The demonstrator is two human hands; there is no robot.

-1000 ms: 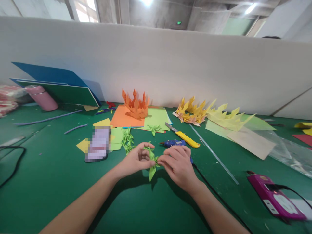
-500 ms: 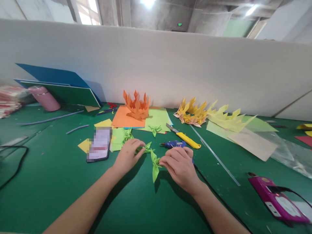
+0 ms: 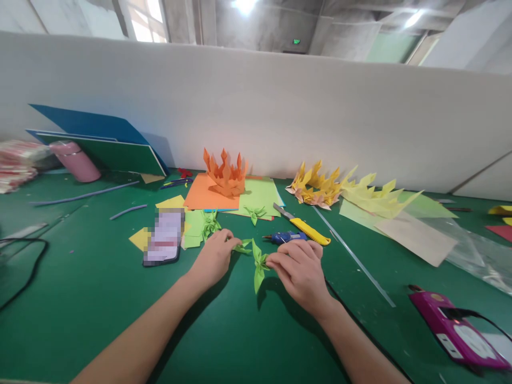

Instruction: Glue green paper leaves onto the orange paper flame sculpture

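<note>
My right hand (image 3: 298, 272) pinches a folded green paper leaf piece (image 3: 259, 266) just above the green table (image 3: 100, 298). My left hand (image 3: 216, 257) is closed on a second small green folded piece (image 3: 242, 247) lying beside several more green folded pieces (image 3: 209, 224). A blue glue gun (image 3: 286, 237) lies just beyond my right hand, its black cord running past my right wrist. A yellow utility knife (image 3: 304, 230) lies behind the glue gun.
A phone (image 3: 162, 237) lies left of my left hand on yellow paper. An orange paper crown (image 3: 224, 174) stands on coloured sheets; yellow paper crowns (image 3: 320, 188) sit to the right. A pink bottle (image 3: 76, 160), leaning boards, a clear rod (image 3: 354, 257) and a purple device (image 3: 456, 328) surround the area.
My left hand let go of the leaf piece it shared with my right hand and moved left to the pile, closing on another green piece. My right hand kept its piece.
</note>
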